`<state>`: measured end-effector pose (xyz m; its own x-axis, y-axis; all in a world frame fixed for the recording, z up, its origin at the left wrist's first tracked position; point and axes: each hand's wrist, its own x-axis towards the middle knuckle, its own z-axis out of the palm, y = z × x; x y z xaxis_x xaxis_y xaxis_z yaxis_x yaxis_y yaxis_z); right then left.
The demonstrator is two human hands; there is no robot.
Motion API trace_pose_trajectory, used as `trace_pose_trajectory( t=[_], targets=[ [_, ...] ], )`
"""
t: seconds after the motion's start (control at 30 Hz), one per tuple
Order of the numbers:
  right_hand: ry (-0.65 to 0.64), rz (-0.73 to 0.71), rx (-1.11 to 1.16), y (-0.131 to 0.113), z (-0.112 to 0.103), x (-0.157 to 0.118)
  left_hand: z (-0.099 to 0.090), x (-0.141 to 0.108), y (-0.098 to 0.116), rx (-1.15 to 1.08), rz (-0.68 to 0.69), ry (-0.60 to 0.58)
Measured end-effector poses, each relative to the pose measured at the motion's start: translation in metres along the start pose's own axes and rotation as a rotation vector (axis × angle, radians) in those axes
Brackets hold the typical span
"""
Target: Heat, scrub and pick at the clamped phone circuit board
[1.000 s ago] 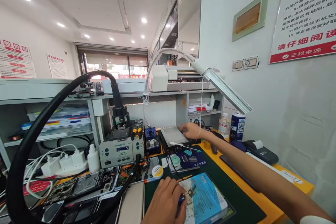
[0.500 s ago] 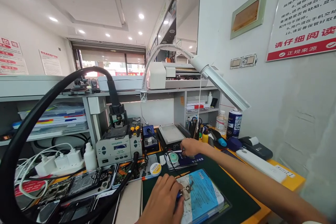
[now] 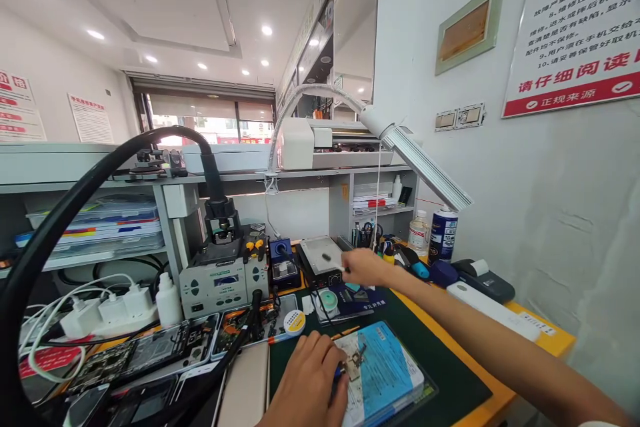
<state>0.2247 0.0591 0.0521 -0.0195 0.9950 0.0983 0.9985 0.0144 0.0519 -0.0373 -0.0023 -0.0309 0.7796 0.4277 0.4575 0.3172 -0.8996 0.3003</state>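
Dark-tipped stick [image 3: 327, 257] slanted over metal plate [image 3: 314, 250], apparently pinched in right hand [image 3: 364, 267]; left hand [image 3: 311, 373] curled around blue tool [image 3: 339, 369] at blue-topped block [image 3: 387, 363], seemingly to steady small metal part [image 3: 357, 355]

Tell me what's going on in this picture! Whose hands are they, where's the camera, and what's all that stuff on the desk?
There's no robot here, just one person's bare hands. The camera sits on that person's head, so you see roughly what they see.

The left hand holds a small blue thing, mostly hidden, over a blue-topped block. The right hand seems to pinch a thin stick, its dark tip over a flat pale plate.

The block lies on a green mat. To the left are opened gadgets showing their insides, a white bottle, and a grey machine with a little screen.
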Motion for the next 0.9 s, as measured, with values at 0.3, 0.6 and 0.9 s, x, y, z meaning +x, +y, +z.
trace_pose_trajectory(
  t=[0.3, 0.6, 0.9],
  targets=[
    [0.500, 0.357, 0.140, 0.070, -0.077, 0.031, -0.002, 0.000, 0.001, -0.015, -0.002, -0.006],
    [0.431, 0.480, 0.222, 0.086, -0.066, 0.046, 0.010, 0.000, -0.004, 0.001, -0.023, 0.021],
    [0.187, 0.468, 0.340, 0.094, -0.059, 0.052, 0.012, -0.001, -0.006, 0.001, -0.025, 0.025]
  ],
)
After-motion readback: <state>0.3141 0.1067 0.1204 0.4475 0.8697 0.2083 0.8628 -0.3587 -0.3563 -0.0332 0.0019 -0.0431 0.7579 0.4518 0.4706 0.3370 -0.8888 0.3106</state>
